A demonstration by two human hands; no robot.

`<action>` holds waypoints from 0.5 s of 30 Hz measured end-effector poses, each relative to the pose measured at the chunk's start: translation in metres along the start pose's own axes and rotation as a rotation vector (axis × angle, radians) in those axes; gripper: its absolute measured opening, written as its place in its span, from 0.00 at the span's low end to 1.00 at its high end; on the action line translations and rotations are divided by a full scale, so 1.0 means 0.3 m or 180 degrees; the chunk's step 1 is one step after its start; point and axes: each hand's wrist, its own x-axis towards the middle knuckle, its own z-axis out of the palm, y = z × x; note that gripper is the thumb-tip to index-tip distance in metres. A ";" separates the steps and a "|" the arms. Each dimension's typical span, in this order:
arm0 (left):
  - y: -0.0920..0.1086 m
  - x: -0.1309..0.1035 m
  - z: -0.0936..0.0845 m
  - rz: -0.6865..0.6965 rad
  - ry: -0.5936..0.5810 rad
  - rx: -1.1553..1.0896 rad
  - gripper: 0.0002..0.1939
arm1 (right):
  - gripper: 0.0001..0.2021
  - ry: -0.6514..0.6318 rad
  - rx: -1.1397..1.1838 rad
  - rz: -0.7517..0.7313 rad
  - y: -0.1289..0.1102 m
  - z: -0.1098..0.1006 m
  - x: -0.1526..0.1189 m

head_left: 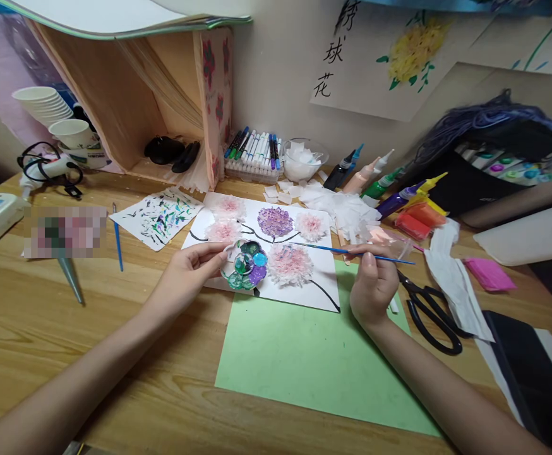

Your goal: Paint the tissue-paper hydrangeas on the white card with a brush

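Note:
My left hand [199, 268] pinches the rim of a small round paint palette [244, 265], whose wells hold green, blue, purple and dark paint. Between the fingers of my right hand [374, 284] is a thin blue paintbrush [352, 251], its tip pointing left over the picture. Beneath both lies a white sheet [323, 287] with fluffy pink paper flowers [290, 265], one purple flower [275, 221] and black painted stems. The palette covers part of the sheet's lower left. Whether the brush tip touches the sheet I cannot tell.
Green paper [314, 360] lies under the sheet. To the right are black scissors [430, 309], white tissue strips [456, 278] and paint bottles [361, 177]. A paint-marked paper [157, 217] and second blue brush [117, 240] lie left. Markers [254, 151] stand behind, beside an orange box [162, 95].

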 end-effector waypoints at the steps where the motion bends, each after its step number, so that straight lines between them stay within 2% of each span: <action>1: 0.000 0.000 0.001 -0.0006 0.0010 0.0005 0.22 | 0.11 -0.0005 -0.0001 0.0011 -0.001 0.000 -0.001; 8: -0.003 0.001 0.001 -0.0002 0.0002 -0.0037 0.22 | 0.11 -0.0108 0.0140 0.0200 -0.001 -0.001 -0.003; 15: -0.008 0.001 -0.003 0.0064 -0.0004 0.0043 0.21 | 0.11 -0.0227 0.0085 0.0197 -0.008 -0.001 0.000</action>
